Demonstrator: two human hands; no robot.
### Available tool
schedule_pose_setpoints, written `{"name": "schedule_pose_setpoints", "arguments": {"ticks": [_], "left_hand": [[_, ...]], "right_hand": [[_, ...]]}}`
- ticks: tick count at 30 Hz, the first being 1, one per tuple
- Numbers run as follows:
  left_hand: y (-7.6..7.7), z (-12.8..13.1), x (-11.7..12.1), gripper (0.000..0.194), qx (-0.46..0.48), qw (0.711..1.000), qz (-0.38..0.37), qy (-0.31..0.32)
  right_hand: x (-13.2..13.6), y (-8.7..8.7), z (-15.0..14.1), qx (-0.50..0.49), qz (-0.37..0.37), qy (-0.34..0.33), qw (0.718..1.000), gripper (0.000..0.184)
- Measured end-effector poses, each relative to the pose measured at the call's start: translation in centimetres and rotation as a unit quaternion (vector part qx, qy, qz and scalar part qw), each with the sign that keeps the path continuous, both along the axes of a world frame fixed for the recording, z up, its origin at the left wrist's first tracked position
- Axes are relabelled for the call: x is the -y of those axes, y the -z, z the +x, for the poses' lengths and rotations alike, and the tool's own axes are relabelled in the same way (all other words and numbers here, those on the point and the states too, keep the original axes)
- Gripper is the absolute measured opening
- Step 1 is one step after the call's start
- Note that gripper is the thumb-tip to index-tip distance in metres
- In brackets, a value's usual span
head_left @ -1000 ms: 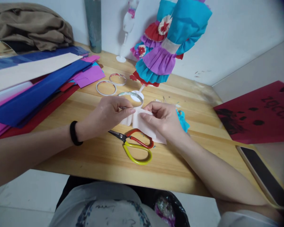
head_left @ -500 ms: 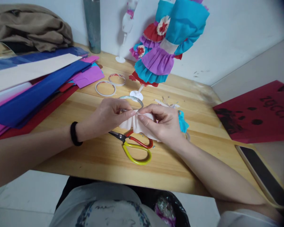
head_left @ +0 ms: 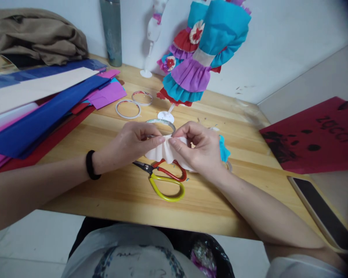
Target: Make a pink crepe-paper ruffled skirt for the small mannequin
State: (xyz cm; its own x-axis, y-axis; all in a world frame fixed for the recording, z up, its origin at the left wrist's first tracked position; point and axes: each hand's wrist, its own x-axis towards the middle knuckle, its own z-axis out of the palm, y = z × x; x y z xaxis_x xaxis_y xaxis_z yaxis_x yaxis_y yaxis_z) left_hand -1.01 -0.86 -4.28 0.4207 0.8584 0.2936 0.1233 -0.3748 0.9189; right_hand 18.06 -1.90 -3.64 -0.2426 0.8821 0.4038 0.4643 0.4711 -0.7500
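My left hand (head_left: 133, 142) and my right hand (head_left: 197, 148) meet over the middle of the wooden table (head_left: 127, 193). Both pinch a strip of white crepe paper (head_left: 162, 153), which is gathered into small pleats between my thumbs and forefingers. A tape ring (head_left: 161, 122) lies just behind my fingers. Scissors (head_left: 165, 179) with one red and one yellow-green handle lie on the table right under the paper. A scrap of turquoise paper (head_left: 224, 150) shows behind my right hand.
Sheets of blue, red, pink and white paper (head_left: 37, 104) are stacked at the left. Two tape rings (head_left: 128, 109) lie behind. A doll stand in a turquoise, purple and red paper dress (head_left: 200, 58) stands at the back. A phone (head_left: 321, 212) and a red bag (head_left: 313, 139) are at the right.
The flat white paper has been bunched into pleats. My right hand moved left and closer to my left hand, pushing the paper together.
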Motion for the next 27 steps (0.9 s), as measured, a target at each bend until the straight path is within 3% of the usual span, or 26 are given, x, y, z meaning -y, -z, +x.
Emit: {"name": "schedule_pose_setpoints", "arguments": {"ticks": [15, 18, 21, 27], "left_hand": [[0.1, -0.1, 0.0, 0.021, 0.010, 1.000, -0.005, 0.018], [-0.1, -0.1, -0.2, 0.022, 0.002, 1.000, 0.017, 0.021], [-0.2, -0.2, -0.3, 0.025, -0.025, 0.999, 0.041, 0.020], [-0.9, -0.4, 0.2, 0.018, -0.118, 0.989, 0.089, -0.025]], "right_hand": [[-0.4, 0.3, 0.1, -0.075, -0.072, -0.008, 0.995, 0.014], [-0.4, 0.3, 0.2, -0.041, -0.073, -0.029, 0.996, 0.018], [-0.5, 0.2, 0.2, -0.004, -0.075, -0.046, 0.996, 0.006], [-0.2, -0.1, -0.2, 0.051, -0.031, -0.020, 0.998, 0.009]]}}
